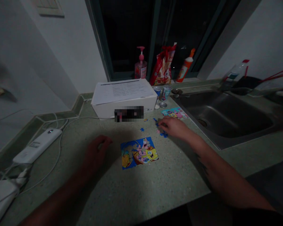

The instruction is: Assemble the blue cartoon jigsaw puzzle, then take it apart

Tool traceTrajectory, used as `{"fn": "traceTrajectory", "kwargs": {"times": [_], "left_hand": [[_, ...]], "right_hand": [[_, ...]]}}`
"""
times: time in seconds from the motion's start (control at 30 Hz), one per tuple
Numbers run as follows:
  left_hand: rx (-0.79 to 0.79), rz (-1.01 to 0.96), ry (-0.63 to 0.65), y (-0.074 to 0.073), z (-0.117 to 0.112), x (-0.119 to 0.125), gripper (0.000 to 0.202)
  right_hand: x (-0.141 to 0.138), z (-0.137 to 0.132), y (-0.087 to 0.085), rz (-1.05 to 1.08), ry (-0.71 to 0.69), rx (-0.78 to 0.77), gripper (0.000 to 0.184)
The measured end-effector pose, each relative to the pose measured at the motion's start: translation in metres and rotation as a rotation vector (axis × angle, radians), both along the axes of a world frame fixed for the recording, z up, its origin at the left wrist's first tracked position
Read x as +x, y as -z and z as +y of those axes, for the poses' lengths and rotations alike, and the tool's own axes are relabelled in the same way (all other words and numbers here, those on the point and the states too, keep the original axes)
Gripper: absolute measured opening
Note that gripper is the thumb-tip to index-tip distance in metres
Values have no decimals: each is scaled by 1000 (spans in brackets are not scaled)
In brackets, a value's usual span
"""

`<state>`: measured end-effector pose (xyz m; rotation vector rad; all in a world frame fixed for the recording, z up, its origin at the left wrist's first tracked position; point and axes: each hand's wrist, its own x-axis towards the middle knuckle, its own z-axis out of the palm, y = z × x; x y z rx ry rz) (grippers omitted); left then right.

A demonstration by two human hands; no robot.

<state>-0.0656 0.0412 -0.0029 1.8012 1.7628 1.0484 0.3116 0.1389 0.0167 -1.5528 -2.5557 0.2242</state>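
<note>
A cartoon jigsaw puzzle [139,153], partly put together with a blue background and yellow and pink figures, lies flat on the counter. To its left, my left hand [100,147] rests with loosely bent fingers, thumb apart, nothing visible in it. My right hand [171,126] is beyond the puzzle to the right, its fingers bent down and drawn together among small loose pieces. What the fingertips hold, if anything, is too small to make out. Blue puzzle pieces [163,134] lie just under this hand, and a single blue piece [142,129] lies apart, nearer the puzzle.
Behind stands a white box [124,92] with a printed sheet on top. A cartoon picture card [175,112] and a small can [165,93] are beside the sink [226,113]. White power strips [37,146] with cables lie left. A pump bottle [141,66] stands by the window.
</note>
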Motion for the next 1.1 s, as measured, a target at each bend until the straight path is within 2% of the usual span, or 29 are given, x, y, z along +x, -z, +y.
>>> {"fn": "traceTrajectory", "kwargs": {"times": [0.2,0.4,0.57,0.73,0.97,1.1], "left_hand": [[56,48,91,5,0,-1,32],[96,102,153,5,-3,0,30],[135,113,208,3,-4,4,27],[166,105,222,5,-5,4,26],[109,135,207,3,-7,6,28],[105,125,210,3,-6,6,30]], "right_hand": [[1,-5,-5,-35,6,-102,33],[-2,-4,0,-24,-29,-149,15],[0,-3,5,-6,-44,-136,14],[-1,-4,5,16,-7,-114,28],[-8,-5,6,45,-33,-146,17],[-9,-5,3,63,-122,-122,23]]}}
